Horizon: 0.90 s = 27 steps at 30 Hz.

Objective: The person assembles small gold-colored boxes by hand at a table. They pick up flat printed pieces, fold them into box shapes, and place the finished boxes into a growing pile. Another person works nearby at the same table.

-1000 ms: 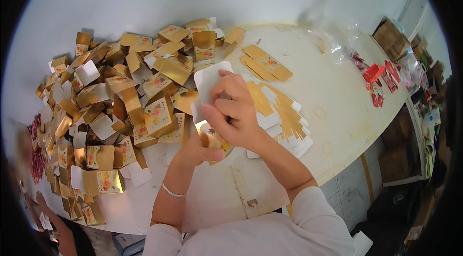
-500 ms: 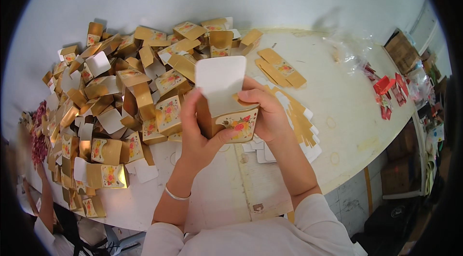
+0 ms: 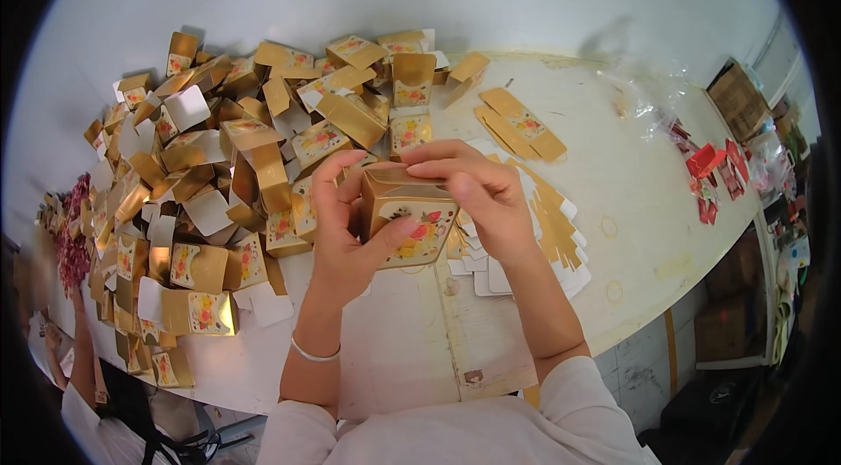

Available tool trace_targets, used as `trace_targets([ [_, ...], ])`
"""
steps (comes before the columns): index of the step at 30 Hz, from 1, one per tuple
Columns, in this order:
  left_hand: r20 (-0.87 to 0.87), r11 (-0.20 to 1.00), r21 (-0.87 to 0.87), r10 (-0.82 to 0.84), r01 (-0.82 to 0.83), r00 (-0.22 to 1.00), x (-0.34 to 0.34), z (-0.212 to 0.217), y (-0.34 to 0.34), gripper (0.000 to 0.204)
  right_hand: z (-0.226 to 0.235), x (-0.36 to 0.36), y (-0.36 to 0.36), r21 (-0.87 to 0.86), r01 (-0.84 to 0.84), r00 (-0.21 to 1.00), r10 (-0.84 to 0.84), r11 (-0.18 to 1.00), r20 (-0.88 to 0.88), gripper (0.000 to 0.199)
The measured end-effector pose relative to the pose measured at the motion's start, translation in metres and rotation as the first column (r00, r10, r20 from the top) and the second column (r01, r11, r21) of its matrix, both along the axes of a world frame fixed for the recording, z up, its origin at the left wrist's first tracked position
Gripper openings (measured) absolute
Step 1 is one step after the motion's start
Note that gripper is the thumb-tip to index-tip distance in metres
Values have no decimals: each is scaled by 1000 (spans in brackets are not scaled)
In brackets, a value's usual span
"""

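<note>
Over the table in front of me I hold a small gold carton [image 3: 427,227] with a flower print on its front panel. My left hand [image 3: 347,250] is wrapped round its left side, with the thumb across the printed front. My right hand [image 3: 492,202] grips it from the right, fingers lying along the top and thumb at the upper right corner. The top looks folded closed. Beneath and right of my hands lies a fanned stack of flat gold and white carton blanks [image 3: 554,228], partly hidden by my right arm.
A large heap of folded gold cartons [image 3: 263,169], many with lids up, fills the left table. Flat blanks [image 3: 524,125] lie beyond my right hand. Clear plastic film [image 3: 644,92] and red packets [image 3: 706,169] sit far right. Another person's arm [image 3: 83,351] shows at left.
The carton's raised white lid has folded down, and gold now shows on top. My right hand has moved from its side up onto the top.
</note>
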<state>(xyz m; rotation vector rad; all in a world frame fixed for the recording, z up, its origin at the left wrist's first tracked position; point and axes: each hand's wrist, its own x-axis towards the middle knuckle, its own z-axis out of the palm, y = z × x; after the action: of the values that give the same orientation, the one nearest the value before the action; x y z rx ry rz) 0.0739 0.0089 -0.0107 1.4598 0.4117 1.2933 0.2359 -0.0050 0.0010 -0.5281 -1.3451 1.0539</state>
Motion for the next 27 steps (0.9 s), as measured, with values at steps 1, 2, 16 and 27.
trace_targets([
  [1, -22, 1000, -1, 6, -6, 1000, 1, 0, -1, 65, 0, 2, 0, -21, 1, 1000, -1, 1000, 2, 20],
  [2, -45, 1000, -2, 12, -12, 999, 1, 1, -1, 67, 0, 4, 0, -42, 3, 1000, -2, 999, 4, 20],
  [16, -99, 998, -53, -26, 20, 995, -1, 3, -3, 66, 1, 2, 0, -130, 95, 994, -88, 987, 59, 21],
  [27, -46, 983, -144, 106, -112, 993, -10, 3, 2, 29, -3, -10, -1, 287, 70, 936, -162, 955, 311, 23],
])
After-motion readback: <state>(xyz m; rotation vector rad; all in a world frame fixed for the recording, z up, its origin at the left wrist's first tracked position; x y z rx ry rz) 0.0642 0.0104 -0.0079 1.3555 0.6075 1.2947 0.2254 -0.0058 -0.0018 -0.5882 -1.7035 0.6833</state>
